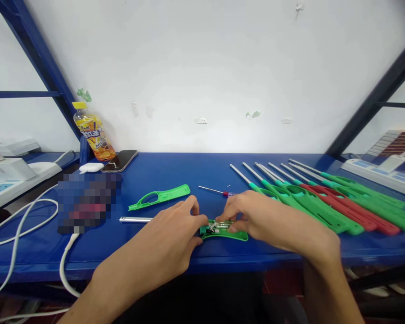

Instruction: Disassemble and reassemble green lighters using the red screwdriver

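Note:
An opened long-nosed lighter lies near the table's front edge, its green half shell facing up with small metal and white parts and a loop of wire inside. My left hand grips it at the nozzle end, thumb and fingers closed on the shell's edge. The silver nozzle sticks out leftward beneath that hand. With bent fingertips, my right hand pinches at the inner parts in the shell; the fingers partly hide them. The matching green cover half rests behind my left hand. A screwdriver lies behind my right hand.
Several green and red lighters lie in a row at right. A tiny screw-like piece is near the screwdriver. At left are a drink bottle, a phone, a white case, a blurred-out item and white cables.

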The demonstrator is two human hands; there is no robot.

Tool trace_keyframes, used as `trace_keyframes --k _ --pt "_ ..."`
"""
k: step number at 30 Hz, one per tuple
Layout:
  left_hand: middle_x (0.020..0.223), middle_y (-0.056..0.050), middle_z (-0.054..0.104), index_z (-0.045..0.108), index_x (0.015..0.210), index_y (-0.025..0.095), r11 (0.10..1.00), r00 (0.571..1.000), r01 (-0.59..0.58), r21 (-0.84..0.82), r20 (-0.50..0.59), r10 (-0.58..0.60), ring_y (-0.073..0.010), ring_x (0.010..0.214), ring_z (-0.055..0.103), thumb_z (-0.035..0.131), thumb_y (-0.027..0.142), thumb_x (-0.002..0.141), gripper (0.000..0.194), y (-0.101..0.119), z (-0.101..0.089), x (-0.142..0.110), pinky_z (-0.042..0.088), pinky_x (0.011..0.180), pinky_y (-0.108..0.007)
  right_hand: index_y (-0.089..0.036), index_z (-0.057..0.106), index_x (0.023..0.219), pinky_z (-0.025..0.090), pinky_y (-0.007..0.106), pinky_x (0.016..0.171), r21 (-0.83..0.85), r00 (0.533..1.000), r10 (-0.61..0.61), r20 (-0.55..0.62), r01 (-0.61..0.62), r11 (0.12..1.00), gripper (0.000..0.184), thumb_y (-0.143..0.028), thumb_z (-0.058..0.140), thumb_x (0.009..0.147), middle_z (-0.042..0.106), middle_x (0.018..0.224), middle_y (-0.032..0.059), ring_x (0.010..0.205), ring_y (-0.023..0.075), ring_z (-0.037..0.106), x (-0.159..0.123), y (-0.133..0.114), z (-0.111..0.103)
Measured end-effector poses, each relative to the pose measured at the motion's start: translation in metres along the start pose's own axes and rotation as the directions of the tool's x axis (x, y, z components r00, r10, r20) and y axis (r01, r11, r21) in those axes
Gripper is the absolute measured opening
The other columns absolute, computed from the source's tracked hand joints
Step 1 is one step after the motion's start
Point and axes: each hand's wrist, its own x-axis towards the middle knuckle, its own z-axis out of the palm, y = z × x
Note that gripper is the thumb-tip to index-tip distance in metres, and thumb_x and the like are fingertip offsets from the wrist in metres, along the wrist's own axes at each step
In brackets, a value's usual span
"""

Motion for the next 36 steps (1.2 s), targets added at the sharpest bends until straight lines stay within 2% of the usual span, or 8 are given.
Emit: trace_keyframes --k 11,15,17,20,23,26,31,36 --pt "0.112 -0.003 0.061 0.07 0.108 0.025 1.0 1.0 -0.002 -0.014 0.002 0.002 -0.0224 0.096 0.062 0.06 0.015 0.1 0.016 -0.001 0.001 0.001 0.05 0.085 -0.038 -0.027 0.085 0.096 0.044 0.024 0.065 0.02 0.998 -0.013 0.057 0.012 1.0 0.033 -0.006 0.063 0.084 0.079 0.08 -0.0018 0.074 0.0167 0.071 0.003 0.001 -0.004" --pt "0.11 -0.003 0.062 0.073 0.109 0.026 1.0 1.0 -0.016 -0.02 -0.015 0.016 -0.0217 0.095 0.063 0.064 0.012 0.097 0.02 -0.005 0.004 0.002 0.048 0.084 -0.036 -0.031 0.085 0.1 0.048 0.026 0.07 0.021 0.998 -0.037 0.053 0.036 0.999 0.025 -0.015 0.069 0.089 0.081 0.087 -0.0019 0.077 0.0182 0.073 0.002 0.002 -0.005" --pt "0.111 -0.003 0.063 0.073 0.111 0.027 1.0 0.999 -0.023 -0.016 -0.023 0.022 -0.0221 0.095 0.064 0.065 0.013 0.097 0.022 -0.007 0.005 0.001 0.048 0.084 -0.036 -0.032 0.084 0.11 0.051 0.028 0.075 0.013 0.998 -0.06 0.024 0.06 0.998 0.023 -0.026 0.071 0.092 0.083 0.097 0.0003 0.084 0.0214 0.074 0.001 0.005 -0.006" --pt "0.116 -0.003 0.063 0.072 0.117 0.029 0.999 0.999 -0.038 -0.009 -0.026 0.038 -0.0227 0.098 0.066 0.067 0.016 0.098 0.024 -0.009 0.005 0.0 0.049 0.086 -0.037 -0.03 0.08 0.124 0.055 0.033 0.084 -0.045 0.995 -0.05 -0.086 0.046 0.998 0.032 -0.041 0.068 0.096 0.082 0.112 0.0043 0.098 0.026 0.075 -0.002 0.012 -0.01" --pt "0.118 -0.002 0.065 0.071 0.121 0.03 0.998 0.998 -0.056 -0.017 -0.027 0.055 -0.0232 0.102 0.067 0.069 0.023 0.1 0.022 -0.01 0.001 0.0 0.05 0.09 -0.037 -0.027 0.078 0.127 0.055 0.037 0.09 -0.109 0.977 -0.006 -0.215 -0.018 0.994 0.033 -0.04 0.061 0.101 0.082 0.114 0.0054 0.102 0.0264 0.075 -0.002 0.024 -0.017" --pt "0.121 -0.003 0.067 0.071 0.125 0.03 0.998 0.996 -0.061 0.011 -0.066 0.062 -0.024 0.108 0.067 0.063 0.029 0.104 0.022 -0.014 -0.004 -0.001 0.051 0.091 -0.037 -0.027 0.078 0.126 0.055 0.038 0.088 -0.166 0.959 0.047 -0.278 -0.096 0.981 0.032 -0.035 0.057 0.102 0.083 0.109 0.0046 0.098 0.0267 0.075 0.0 0.036 -0.023" --pt "0.126 -0.01 0.066 0.067 0.135 0.025 0.976 0.977 0.122 0.182 -0.194 -0.086 -0.0297 0.11 0.066 0.054 0.026 0.107 0.032 -0.04 -0.015 -0.002 0.054 0.091 -0.042 -0.023 0.078 0.124 0.055 0.039 0.086 -0.195 0.956 0.076 -0.282 -0.135 0.971 0.033 -0.031 0.055 0.102 0.083 0.11 0.0065 0.098 0.0281 0.076 0.006 0.046 -0.024" --pt "0.131 -0.02 0.065 0.058 0.148 0.011 0.902 0.946 0.32 0.291 -0.149 -0.287 -0.0384 0.118 0.064 0.056 0.028 0.104 0.047 -0.074 -0.015 -0.001 0.053 0.097 -0.052 -0.025 0.077 0.126 0.055 0.037 0.084 -0.16 0.971 0.057 -0.23 -0.095 0.982 0.033 -0.032 0.054 0.103 0.082 0.111 0.0043 0.098 0.0258 0.075 0.009 0.045 -0.022"
